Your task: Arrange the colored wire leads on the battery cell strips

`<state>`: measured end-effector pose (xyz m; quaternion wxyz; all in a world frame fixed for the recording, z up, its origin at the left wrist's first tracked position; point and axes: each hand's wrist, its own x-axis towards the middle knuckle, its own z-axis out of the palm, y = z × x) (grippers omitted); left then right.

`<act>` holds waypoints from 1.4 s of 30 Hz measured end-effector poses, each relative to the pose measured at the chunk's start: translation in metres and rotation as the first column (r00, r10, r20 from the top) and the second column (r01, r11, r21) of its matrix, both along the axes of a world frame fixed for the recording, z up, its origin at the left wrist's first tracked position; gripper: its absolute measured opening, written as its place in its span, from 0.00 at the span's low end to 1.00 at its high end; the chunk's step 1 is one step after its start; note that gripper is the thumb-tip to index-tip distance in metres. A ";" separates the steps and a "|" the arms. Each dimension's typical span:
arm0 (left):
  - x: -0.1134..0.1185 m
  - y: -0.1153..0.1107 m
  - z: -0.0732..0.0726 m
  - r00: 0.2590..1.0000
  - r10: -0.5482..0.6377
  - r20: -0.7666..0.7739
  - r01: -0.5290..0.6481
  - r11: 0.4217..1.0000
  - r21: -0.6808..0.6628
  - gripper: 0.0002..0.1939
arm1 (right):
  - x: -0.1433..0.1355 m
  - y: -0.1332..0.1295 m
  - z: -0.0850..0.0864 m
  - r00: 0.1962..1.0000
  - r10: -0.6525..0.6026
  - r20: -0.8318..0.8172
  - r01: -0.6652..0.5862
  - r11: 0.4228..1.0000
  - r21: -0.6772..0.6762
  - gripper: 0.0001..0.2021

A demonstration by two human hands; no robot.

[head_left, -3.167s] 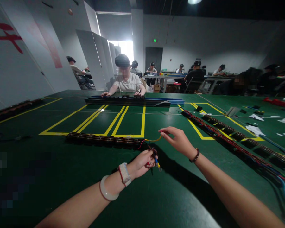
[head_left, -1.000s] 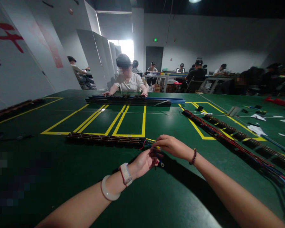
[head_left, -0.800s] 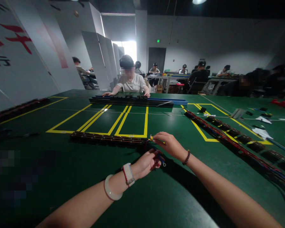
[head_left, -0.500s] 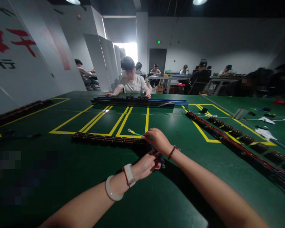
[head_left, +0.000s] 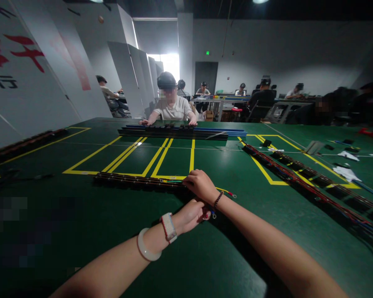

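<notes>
My right hand [head_left: 202, 186] is closed in a pinch on a green wire [head_left: 174, 181], whose yellow-sleeved end reaches left over a long black strip with thin wires [head_left: 133, 181]. Just below, my left hand [head_left: 191, 216] is closed around a blue wire; its blue-sleeved ring terminal [head_left: 214, 215] pokes out past the fingers. The two hands overlap at the strip's right end and hide it. From behind my right wrist a yellow wire [head_left: 224, 191] sticks out, ending in a red-sleeved ring terminal.
Yellow tape [head_left: 192, 157] marks boxes on the green table [head_left: 161, 265]. Black strips with red and blue wires [head_left: 286, 176] lie at right, another dark strip [head_left: 27, 142] at far left. Across the table, a person [head_left: 174, 105] has both hands at black and blue channels [head_left: 174, 133].
The green wire's ring end has dropped from above the table onto the black strip. My right hand has shifted slightly left, and the yellow wire now shows behind its wrist.
</notes>
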<state>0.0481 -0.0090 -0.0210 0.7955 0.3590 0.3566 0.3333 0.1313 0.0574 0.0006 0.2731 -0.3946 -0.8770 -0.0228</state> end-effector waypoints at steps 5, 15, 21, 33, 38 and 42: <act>0.000 0.001 -0.001 1.000 -0.005 0.008 0.005 1.000 -0.002 0.06 | 0.006 -0.007 0.001 1.000 -0.007 -0.022 0.007 1.000 -0.002 0.11; -0.004 0.002 -0.005 0.996 -0.043 0.072 0.042 0.999 0.017 0.06 | 0.061 -0.030 -0.010 0.992 -0.070 -0.109 0.073 0.997 0.023 0.11; -0.008 0.001 0.006 0.982 -0.060 -0.177 0.083 0.989 0.124 0.09 | 0.084 -0.029 -0.027 0.990 -0.135 -0.048 0.135 0.991 -0.009 0.11; -0.028 0.013 0.035 0.566 0.167 -0.808 0.484 0.726 0.489 0.13 | 0.085 -0.018 -0.031 0.988 -0.154 0.007 0.154 0.986 -0.064 0.09; -0.023 0.005 0.032 0.404 0.372 -0.836 0.535 0.645 0.546 0.16 | 0.086 -0.017 -0.033 0.990 -0.138 0.000 0.138 0.988 -0.068 0.09; -0.017 -0.001 0.023 0.296 0.491 -0.820 0.585 0.585 0.561 0.21 | 0.086 -0.016 -0.034 0.993 -0.120 -0.002 0.119 0.991 -0.066 0.09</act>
